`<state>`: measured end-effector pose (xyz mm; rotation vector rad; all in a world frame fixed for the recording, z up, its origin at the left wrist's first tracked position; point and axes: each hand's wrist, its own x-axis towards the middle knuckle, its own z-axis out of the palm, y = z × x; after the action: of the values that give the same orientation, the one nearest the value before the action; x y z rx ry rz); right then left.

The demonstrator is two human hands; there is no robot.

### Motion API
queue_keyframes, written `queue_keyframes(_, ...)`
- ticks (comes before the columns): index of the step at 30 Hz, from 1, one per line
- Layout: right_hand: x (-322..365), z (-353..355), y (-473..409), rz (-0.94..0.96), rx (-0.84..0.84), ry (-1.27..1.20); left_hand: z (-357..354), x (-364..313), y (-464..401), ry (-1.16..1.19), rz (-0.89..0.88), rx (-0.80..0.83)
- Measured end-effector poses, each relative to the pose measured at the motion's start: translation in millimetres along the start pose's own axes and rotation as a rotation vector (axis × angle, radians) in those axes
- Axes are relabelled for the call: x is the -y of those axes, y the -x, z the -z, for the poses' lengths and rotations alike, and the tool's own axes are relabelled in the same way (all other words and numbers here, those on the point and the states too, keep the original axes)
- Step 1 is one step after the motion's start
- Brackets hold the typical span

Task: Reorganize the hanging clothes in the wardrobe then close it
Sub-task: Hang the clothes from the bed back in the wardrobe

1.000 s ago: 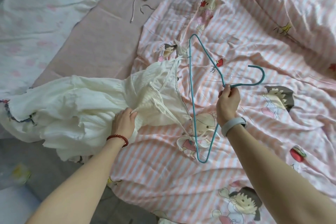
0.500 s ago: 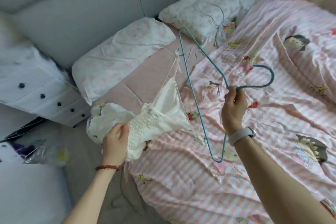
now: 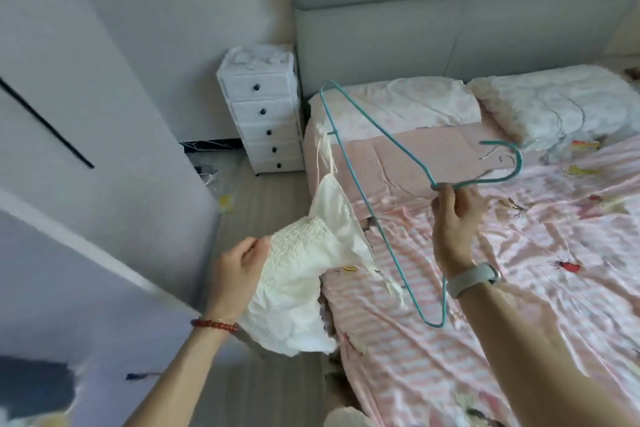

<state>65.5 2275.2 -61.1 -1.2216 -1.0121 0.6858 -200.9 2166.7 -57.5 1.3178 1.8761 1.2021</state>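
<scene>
Lifted off the bed (image 3: 519, 288) now, our left hand (image 3: 239, 267) grips the dress (image 3: 304, 274), our right hand (image 3: 453, 218) pinches the hanger (image 3: 377, 218); hanging and closing remain.

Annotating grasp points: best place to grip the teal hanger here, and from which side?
Grip the hanger at its neck, below the hook, where the right hand pinches it now, coming from underneath. Both shoulder wires meet there, and the white dress, held by the left hand, hangs by its strap from the far shoulder.
</scene>
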Motion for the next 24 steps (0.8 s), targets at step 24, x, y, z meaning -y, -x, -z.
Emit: queue_keyframes(24, 155, -173, 222, 0.038, 1.053, -0.264, 241, 12, 232, -0.216, 0.351, -0.696)
